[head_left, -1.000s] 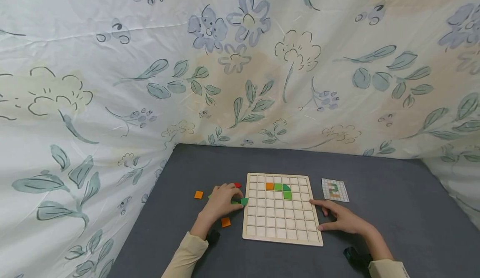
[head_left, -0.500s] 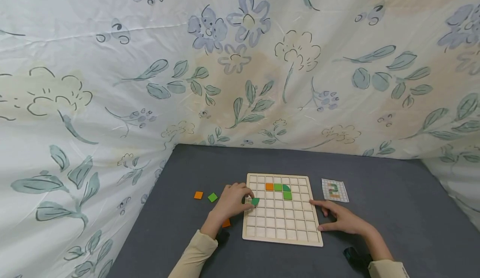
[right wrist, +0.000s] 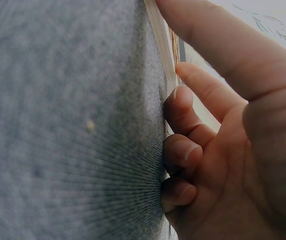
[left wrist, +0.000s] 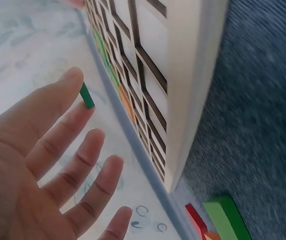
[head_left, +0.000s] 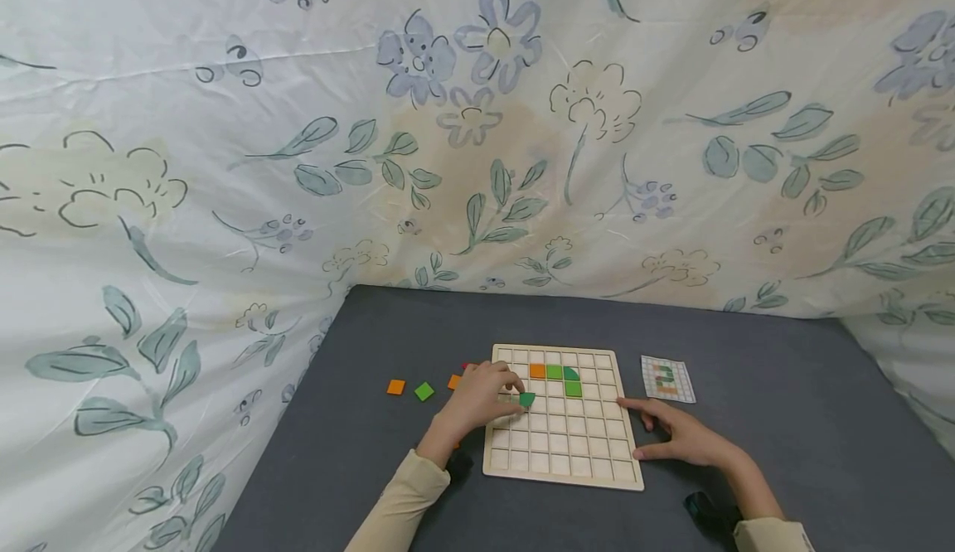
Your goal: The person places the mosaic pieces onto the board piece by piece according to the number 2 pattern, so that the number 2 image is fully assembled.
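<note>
My left hand [head_left: 481, 394] pinches a small dark green tile [head_left: 526, 400] between thumb and index finger, above the left part of a pale wooden grid board [head_left: 555, 440]. In the left wrist view the dark green tile [left wrist: 86, 95] shows edge-on at the fingertips, the other fingers spread. Toward the back, the board bears an orange tile [head_left: 537, 370], a light green one [head_left: 554, 371], a dark green rounded one [head_left: 570, 374] and another light green one below it. My right hand [head_left: 682, 436] touches the board's right edge with extended index finger and thumb.
Left of the board lie loose tiles: an orange one [head_left: 396, 387], a green one [head_left: 424, 391] and others partly behind the left hand. A small card with a coloured grid pattern [head_left: 667, 380] lies right of the board. Floral cloth [head_left: 462, 162] hangs behind the dark table.
My left hand has moved right, carrying the dark green tile from the board's left edge to over its cells. My right hand has stayed at the board's edge.
</note>
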`<state>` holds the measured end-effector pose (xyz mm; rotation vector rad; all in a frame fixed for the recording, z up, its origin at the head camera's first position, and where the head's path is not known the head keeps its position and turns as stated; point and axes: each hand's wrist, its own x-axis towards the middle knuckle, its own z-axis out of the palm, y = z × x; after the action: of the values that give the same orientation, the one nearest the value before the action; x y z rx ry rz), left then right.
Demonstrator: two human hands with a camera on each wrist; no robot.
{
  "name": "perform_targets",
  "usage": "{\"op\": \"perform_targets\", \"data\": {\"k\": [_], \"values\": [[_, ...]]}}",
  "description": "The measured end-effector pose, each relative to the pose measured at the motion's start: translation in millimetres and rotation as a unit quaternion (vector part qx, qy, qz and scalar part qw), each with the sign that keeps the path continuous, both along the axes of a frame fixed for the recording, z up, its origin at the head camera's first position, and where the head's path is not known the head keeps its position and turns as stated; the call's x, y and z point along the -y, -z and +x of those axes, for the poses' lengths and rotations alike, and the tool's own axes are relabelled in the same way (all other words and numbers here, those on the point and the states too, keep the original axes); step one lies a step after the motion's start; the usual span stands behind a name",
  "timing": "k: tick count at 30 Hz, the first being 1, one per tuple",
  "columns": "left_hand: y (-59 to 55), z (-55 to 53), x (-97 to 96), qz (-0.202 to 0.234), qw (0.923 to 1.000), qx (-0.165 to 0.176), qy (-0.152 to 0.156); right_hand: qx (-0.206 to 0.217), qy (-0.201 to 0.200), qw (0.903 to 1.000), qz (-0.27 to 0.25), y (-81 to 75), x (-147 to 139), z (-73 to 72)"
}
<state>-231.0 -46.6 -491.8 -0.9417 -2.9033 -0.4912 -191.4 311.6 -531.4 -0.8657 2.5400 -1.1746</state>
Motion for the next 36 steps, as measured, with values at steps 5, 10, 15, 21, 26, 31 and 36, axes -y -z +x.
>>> {"op": "perform_targets", "data": {"k": [5, 10, 15, 21, 26, 31, 36], "values": [[-1.9, 0.2, -7.7, -0.004, 1.0, 0.007, -0.001, 0.001, 0.002, 1.0, 0.0, 0.1, 0, 0.2], [-0.1, -2.0, -16.3, -0.003, 1.0, 0.006, 0.005, -0.001, 0.003, 1.0, -0.001, 0.6, 0, -0.1], [2.0, -3.9, -24.8, 0.003, 0.9998, 0.01, 0.014, -0.005, 0.005, 1.0, 0.0, 0.6, 0, -0.2], [-0.5, -4.8, -34.5, -0.002, 0.9995, 0.024, 0.022, -0.003, 0.006, 1.0, 0.002, 0.8, 0, 0.2], [-2.6, -6.0, -42.2, -0.011, 0.9993, 0.027, 0.024, 0.0, 0.005, 1.0, 0.003, 1.3, 0, -0.4], [-5.5, -7.5, -49.4, -0.019, 0.999, 0.026, 0.031, 0.001, 0.001, 1.0, -0.001, 1.6, -1, -0.5], [-6.2, -9.6, -55.0, -0.027, 0.9986, 0.022, 0.039, -0.001, 0.001, 1.0, 0.002, 1.3, -1, -0.5]]}}
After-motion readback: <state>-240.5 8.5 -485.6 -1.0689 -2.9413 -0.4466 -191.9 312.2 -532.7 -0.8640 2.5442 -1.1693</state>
